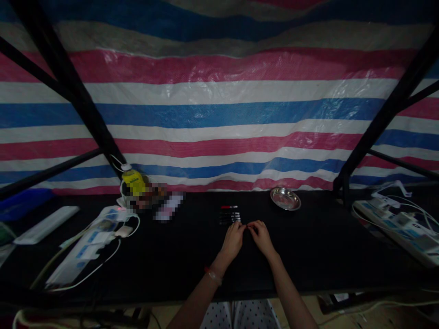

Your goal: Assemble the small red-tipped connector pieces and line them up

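My left hand (233,241) rests low over the black tabletop (192,256), its fingers drawn together in a pinch. My right hand (262,238) faces it a short way to the right, fingers bent and pinched too. The fingertips of both nearly meet; whatever they hold, if anything, is too small and dark to make out. Just beyond my left hand lies a short row of slim black sticks with shiny silver ends (230,214). A similar red stick with a silver end (229,207) lies at the far side of that row.
A round metal dish (285,199) stands at the back right. Back left are a yellow-labelled bottle (135,180) and a blurred pale item (169,206). Power strips (82,249) with cables lie left; more strips and plugs (404,224) lie right. Black frame posts flank the striped sheet (219,109).
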### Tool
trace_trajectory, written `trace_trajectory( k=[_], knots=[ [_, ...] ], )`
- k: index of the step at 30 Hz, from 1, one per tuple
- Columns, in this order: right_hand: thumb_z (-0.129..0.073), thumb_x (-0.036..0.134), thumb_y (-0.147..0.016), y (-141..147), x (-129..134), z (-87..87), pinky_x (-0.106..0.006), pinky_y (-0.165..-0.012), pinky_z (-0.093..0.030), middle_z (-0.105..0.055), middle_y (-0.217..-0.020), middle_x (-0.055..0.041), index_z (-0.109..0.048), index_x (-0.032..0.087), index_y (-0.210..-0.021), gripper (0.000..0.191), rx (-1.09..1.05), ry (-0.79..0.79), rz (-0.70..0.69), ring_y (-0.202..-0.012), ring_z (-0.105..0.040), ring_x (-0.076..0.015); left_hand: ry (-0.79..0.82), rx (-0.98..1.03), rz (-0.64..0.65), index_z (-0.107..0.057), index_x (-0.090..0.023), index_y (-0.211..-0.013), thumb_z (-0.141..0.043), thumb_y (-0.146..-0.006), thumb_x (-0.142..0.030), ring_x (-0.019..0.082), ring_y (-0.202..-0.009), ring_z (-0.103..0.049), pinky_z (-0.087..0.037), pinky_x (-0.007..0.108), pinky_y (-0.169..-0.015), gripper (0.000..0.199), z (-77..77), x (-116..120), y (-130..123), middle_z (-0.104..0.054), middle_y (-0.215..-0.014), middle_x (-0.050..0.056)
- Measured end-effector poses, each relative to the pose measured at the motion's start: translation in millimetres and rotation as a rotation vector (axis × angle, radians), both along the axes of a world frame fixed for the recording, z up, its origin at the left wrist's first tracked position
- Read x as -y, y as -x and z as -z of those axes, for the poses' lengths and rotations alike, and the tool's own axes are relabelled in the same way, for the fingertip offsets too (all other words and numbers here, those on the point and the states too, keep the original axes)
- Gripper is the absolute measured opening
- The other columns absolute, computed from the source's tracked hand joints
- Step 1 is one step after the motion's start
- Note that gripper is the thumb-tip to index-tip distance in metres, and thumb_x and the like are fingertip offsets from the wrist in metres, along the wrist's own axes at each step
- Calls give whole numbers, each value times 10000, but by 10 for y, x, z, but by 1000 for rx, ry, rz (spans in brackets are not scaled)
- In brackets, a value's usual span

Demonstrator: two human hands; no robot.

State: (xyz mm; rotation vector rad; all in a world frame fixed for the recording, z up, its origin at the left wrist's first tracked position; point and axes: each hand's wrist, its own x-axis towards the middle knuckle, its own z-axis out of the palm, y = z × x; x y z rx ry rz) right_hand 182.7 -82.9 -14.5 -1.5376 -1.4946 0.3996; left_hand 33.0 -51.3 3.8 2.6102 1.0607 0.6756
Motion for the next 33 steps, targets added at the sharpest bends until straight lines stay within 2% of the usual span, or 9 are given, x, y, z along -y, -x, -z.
trace_trajectory(
  k=[4,8,13,18,21,23,27,30,33],
  knots=[
    [-452,198,-836,21,16,-11,-374,-793,-439,-616,-865,-86,-677,195,-897,233,28,-21,18,-848,-541,-229,-21,-18,5,-580,-184,-1074,-361,-872,-64,179,-918,-544,-468,354,-843,322,-20,15,-4,-561,-994,60],
    [-494,195,-811,20,20,-8,-377,-799,-447,-611,-865,-84,-688,207,-915,220,18,-14,24,-863,-543,-235,-30,-40,17,-587,-180,-1031,-380,-873,-75,187,-911,-547,-472,352,-819,281,-29,23,-12,-571,-981,56],
    [-538,228,-789,2,19,28,-367,-773,-465,-603,-812,-73,-703,206,-858,180,-61,-28,36,-813,-565,-222,-24,-5,-1,-579,-178,-979,-365,-895,-116,182,-893,-552,-470,355,-813,238,-8,17,-23,-571,-955,52],
    [-535,326,-803,37,25,79,-374,-768,-473,-614,-819,-85,-669,192,-799,189,-166,-86,186,-803,-581,-224,-11,65,-19,-564,-173,-926,-372,-901,-135,171,-887,-553,-472,347,-824,197,25,6,-38,-571,-950,49],
    [-522,392,-800,131,5,104,-362,-758,-477,-617,-860,-94,-631,171,-861,254,-312,-154,353,-816,-586,-218,1,64,-22,-560,-172,-894,-365,-902,-130,174,-867,-557,-480,351,-807,199,29,6,-47,-582,-920,45],
    [-529,448,-785,221,-30,110,-338,-713,-488,-624,-863,-93,-607,160,-897,319,-477,-172,405,-780,-595,-203,15,74,-22,-562,-171,-884,-364,-904,-134,176,-862,-566,-490,353,-800,202,27,8,-50,-593,-904,47],
    [-639,516,-674,390,-120,85,-314,-670,-503,-649,-810,-73,-607,163,-866,404,-772,-138,338,-733,-614,-190,41,229,-5,-565,-186,-946,-342,-915,-146,161,-896,-586,-514,335,-816,229,20,10,-38,-611,-937,47],
    [-710,512,-600,447,-148,43,-320,-657,-515,-665,-785,-66,-615,162,-845,438,-973,-99,260,-735,-637,-201,50,399,-62,-558,-193,-1002,-337,-922,-170,158,-926,-593,-519,347,-846,236,10,14,-14,-612,-978,51],
    [-745,480,-578,447,-124,7,-327,-662,-527,-675,-779,-62,-615,165,-843,432,-1113,-84,188,-754,-658,-214,55,484,-107,-559,-191,-1005,-343,-925,-196,158,-918,-601,-526,348,-850,231,-6,21,5,-610,-970,50]
  ],
)
